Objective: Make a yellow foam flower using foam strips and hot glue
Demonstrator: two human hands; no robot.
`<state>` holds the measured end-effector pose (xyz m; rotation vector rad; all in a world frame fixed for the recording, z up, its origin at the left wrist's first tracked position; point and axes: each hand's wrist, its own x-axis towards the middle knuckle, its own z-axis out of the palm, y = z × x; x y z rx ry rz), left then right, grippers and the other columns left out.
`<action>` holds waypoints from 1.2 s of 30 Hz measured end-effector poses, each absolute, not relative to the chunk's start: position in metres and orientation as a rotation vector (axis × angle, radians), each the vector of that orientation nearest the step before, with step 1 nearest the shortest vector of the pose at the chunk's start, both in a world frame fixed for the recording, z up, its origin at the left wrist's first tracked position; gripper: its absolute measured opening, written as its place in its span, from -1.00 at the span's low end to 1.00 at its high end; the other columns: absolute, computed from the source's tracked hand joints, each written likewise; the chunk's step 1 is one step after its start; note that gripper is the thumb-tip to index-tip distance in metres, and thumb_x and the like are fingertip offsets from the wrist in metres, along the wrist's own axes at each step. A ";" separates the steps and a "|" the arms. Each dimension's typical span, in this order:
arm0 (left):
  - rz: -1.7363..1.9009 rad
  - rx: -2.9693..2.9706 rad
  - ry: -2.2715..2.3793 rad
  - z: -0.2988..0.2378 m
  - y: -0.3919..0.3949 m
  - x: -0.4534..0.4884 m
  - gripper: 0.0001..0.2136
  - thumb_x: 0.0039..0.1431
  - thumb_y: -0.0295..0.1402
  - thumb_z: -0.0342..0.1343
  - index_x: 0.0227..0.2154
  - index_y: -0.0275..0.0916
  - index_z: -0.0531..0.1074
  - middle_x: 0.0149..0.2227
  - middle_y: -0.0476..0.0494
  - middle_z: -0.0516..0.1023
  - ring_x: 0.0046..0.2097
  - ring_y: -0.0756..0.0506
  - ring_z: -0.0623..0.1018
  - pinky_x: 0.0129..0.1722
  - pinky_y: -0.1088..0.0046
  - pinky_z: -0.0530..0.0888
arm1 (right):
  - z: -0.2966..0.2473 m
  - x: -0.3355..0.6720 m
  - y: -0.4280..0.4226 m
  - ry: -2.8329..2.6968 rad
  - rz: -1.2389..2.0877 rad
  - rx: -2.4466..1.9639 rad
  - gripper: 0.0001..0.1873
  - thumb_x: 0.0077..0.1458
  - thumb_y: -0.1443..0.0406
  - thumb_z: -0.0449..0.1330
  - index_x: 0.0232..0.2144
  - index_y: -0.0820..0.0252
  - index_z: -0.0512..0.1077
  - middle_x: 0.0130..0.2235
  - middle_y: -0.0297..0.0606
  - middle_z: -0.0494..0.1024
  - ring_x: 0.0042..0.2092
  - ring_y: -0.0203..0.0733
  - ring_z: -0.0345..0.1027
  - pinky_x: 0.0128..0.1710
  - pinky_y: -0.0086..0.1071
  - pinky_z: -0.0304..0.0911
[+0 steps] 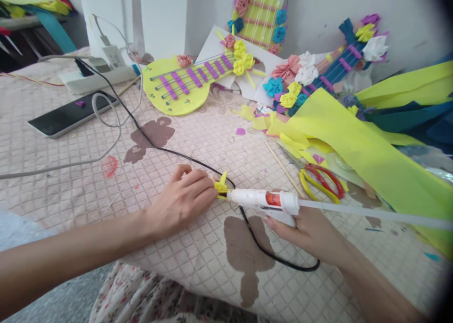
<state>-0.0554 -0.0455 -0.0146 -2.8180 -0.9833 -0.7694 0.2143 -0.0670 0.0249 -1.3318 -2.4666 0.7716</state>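
My left hand is closed on a small yellow paper piece, which looks like a crumpled flower; the fingertips hide part of it. In my right hand is a white hot glue gun with an orange part on top, its fingers wrapped round the handle. The nozzle points left and meets the yellow piece, though I cannot tell whether they touch. A long pale glue stick runs out of the gun's back to the right. The gun's black cord passes behind the yellow piece.
Red-and-yellow-handled scissors and a thin wooden stick lie beyond my right hand. Yellow crepe paper spreads across the right. Behind stands a yellow paper guitar. A phone and a power strip lie at the left.
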 end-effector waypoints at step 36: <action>-0.891 -2.993 -1.311 -0.010 -0.041 -0.052 -0.92 0.22 -0.39 0.06 -0.38 -0.23 0.40 -0.35 -0.04 0.49 -0.22 -0.07 0.38 -0.18 0.32 0.22 | 0.016 0.247 -0.058 -2.243 0.813 -1.432 -0.81 0.04 0.13 0.16 -0.43 0.11 0.44 -0.53 -0.37 0.49 -0.50 -0.23 0.37 -0.56 -0.42 0.28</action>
